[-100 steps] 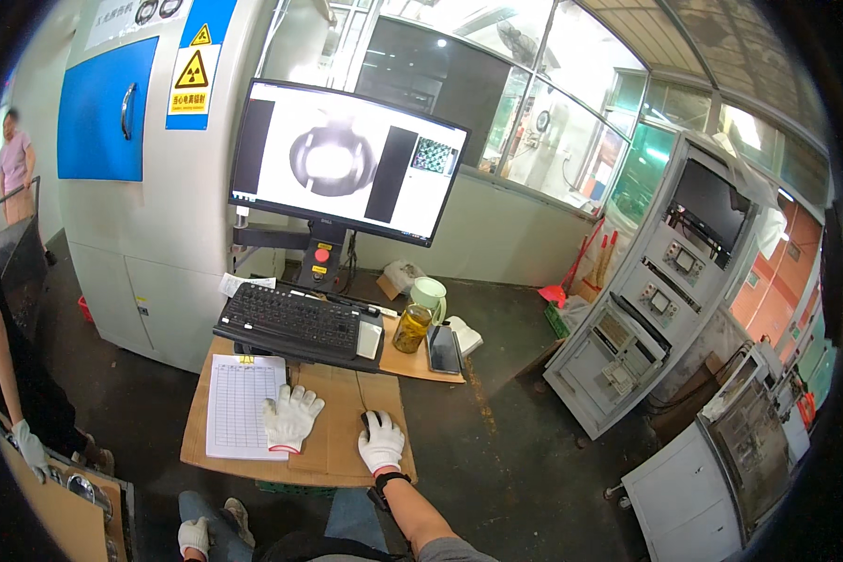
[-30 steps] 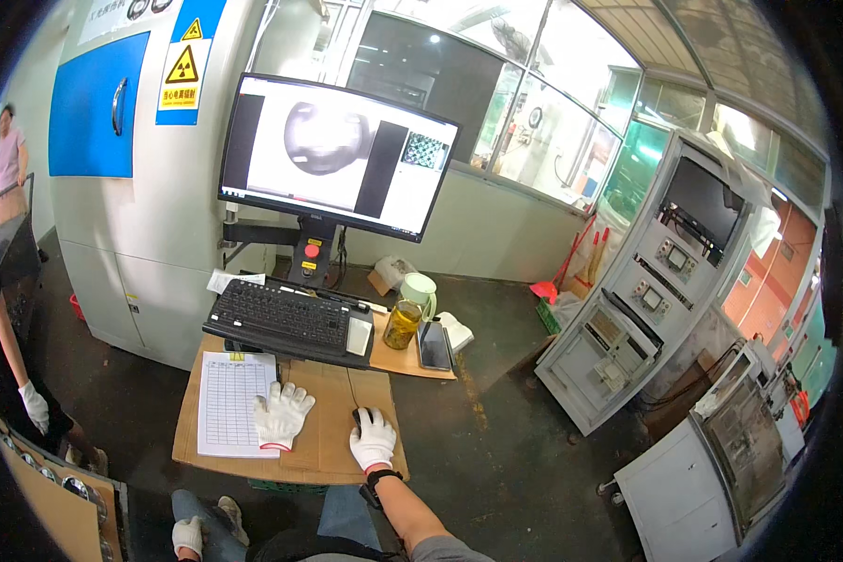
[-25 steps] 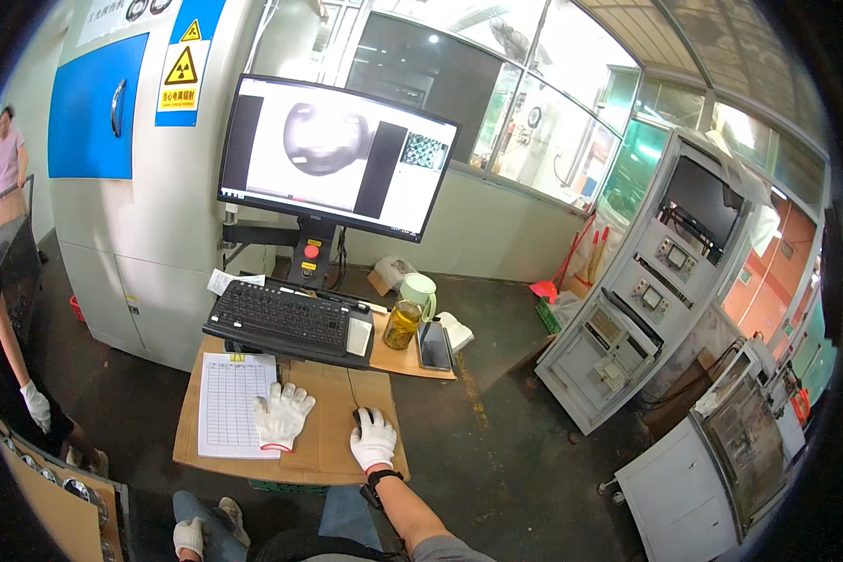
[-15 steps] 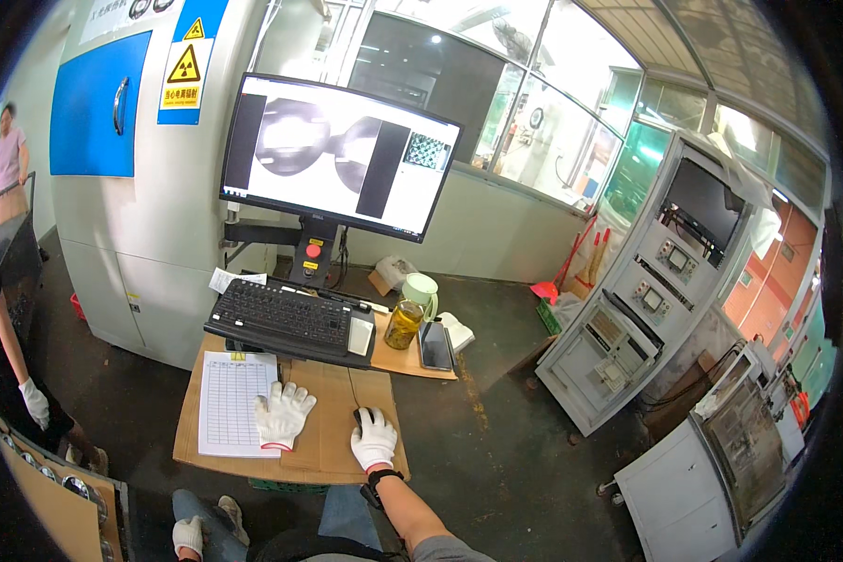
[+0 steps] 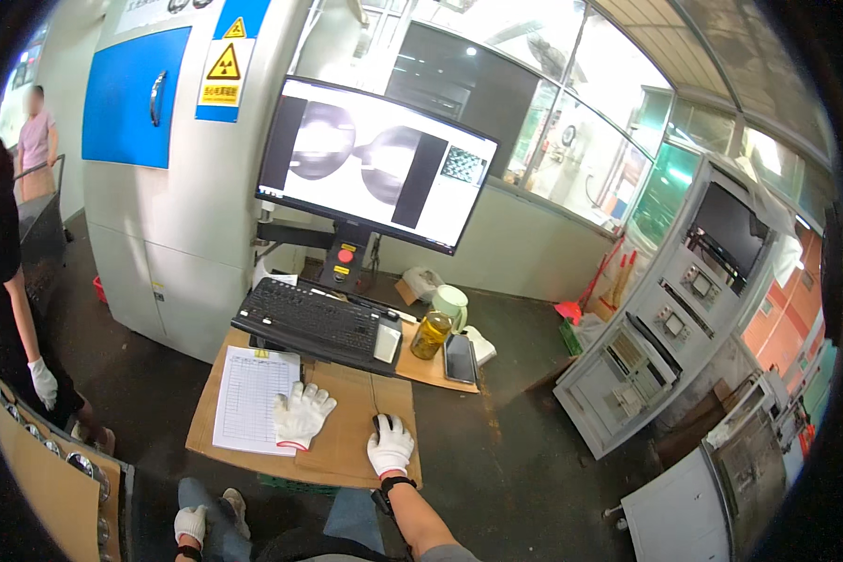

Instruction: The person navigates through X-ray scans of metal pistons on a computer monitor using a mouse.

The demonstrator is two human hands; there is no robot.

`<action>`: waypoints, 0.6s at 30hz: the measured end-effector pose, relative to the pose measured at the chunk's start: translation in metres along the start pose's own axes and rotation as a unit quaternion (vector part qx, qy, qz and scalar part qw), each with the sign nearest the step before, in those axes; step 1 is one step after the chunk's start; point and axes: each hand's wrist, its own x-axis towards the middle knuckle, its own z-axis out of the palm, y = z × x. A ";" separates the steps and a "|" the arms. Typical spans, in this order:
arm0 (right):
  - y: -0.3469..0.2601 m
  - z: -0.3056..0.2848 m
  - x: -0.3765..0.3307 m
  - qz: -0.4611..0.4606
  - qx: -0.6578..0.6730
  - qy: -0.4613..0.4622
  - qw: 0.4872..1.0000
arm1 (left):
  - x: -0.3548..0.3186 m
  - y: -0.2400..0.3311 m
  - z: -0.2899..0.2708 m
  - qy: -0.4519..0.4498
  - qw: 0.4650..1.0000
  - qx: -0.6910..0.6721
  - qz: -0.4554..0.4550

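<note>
My right hand [image 5: 390, 445], in a white glove, rests over a black mouse [image 5: 377, 424] on the cardboard-covered table [image 5: 347, 450]. My left hand [image 5: 192, 523], also gloved, lies low by my knee below the table's front edge; its fingers are too small to read. A loose white glove [image 5: 302, 415] lies on the table, partly on a printed form sheet [image 5: 251, 397]. Behind them sit a black keyboard [image 5: 311, 318] and a large monitor [image 5: 375, 164] showing grey round shapes.
A jar of yellow liquid [image 5: 430, 334], a pale green jug [image 5: 451, 302] and a dark phone [image 5: 460, 357] stand right of the keyboard. A grey cabinet with a blue door [image 5: 131, 94] rises at left. A person with a gloved hand [image 5: 42, 382] stands at far left. Control consoles [image 5: 665, 328] fill the right.
The picture on the monitor has changed from one round shape to two. My hands and the loose glove have stayed where they were.
</note>
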 end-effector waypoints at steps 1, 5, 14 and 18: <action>-0.001 0.000 0.001 -0.008 0.003 -0.002 1.000 | 0.003 -0.005 0.004 0.003 1.000 -0.003 -0.007; 0.000 0.003 -0.001 -0.010 0.007 0.001 1.000 | 0.006 -0.010 0.006 0.025 1.000 0.002 0.019; 0.000 0.006 0.000 -0.003 0.006 0.007 1.000 | -0.026 0.029 -0.025 -0.024 0.997 -0.066 0.011; 0.000 0.004 0.000 -0.001 0.002 0.007 1.000 | -0.020 0.029 -0.026 -0.057 0.997 -0.026 -0.038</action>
